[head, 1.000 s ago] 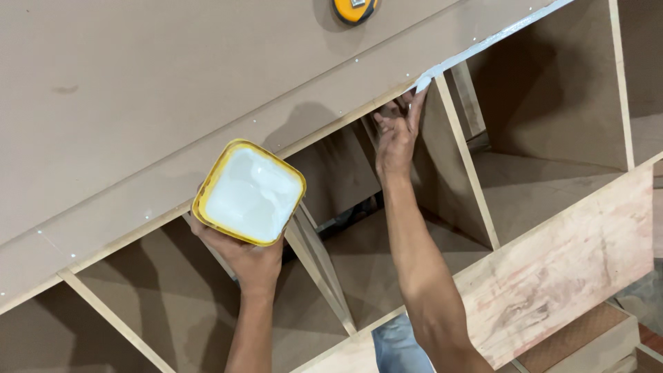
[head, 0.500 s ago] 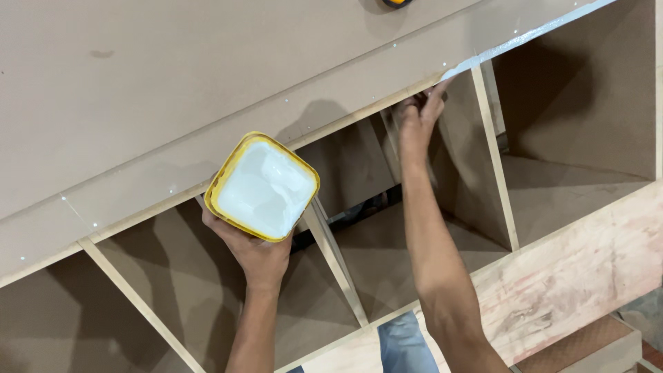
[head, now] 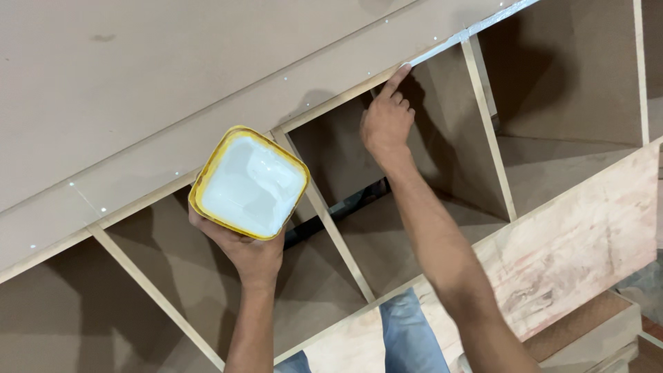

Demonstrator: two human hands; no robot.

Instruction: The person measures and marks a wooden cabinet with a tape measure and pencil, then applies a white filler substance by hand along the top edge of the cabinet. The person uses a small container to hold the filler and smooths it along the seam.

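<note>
— Container colours?
— The tub [head: 250,182] has a yellow rim and walls; its contents are plain white, glossy, unpatterned.

— Panel finish?
— The top board [head: 173,83] is uniform grey-brown, marked with small white specks along its front. Its edge strip [head: 476,29] shows a pale, whitish streak.

— Dividers?
— The dividers [head: 331,221] are brown-faced with lighter tan edges.

— Lower rail?
— The plywood rail [head: 580,235] is pale beige with pinkish, mottled grain.

— Anything else?
— Blue denim jeans [head: 407,338] below.

Left hand [head: 245,252] palm hidden under yellow tub [head: 248,183]; both forearms cut by bottom edge.
</note>
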